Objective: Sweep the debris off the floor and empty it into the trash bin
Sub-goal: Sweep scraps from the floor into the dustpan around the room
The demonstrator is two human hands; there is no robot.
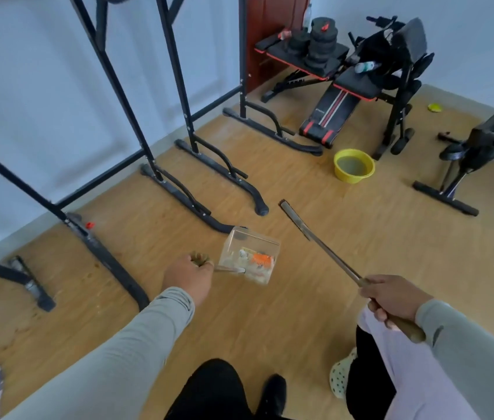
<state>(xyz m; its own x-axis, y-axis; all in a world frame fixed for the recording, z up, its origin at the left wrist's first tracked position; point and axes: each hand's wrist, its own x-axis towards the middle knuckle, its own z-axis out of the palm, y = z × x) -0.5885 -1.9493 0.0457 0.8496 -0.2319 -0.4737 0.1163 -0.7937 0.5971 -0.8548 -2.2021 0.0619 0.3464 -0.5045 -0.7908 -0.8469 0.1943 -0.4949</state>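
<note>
Hands, nearest: left hand [189,272] curls round the short handle of a clear dustpan [250,257] held low over the wooden floor [300,313], while right hand [393,298] grips a long thin broom handle [324,248] angled forward. Dustpan carries debris [258,262], pale scraps and an orange piece, heaped at its near end; likely risk is spillage if it tips in transit. Farther off, a yellow bin [354,165] stands by the gym bench [339,95].
</note>
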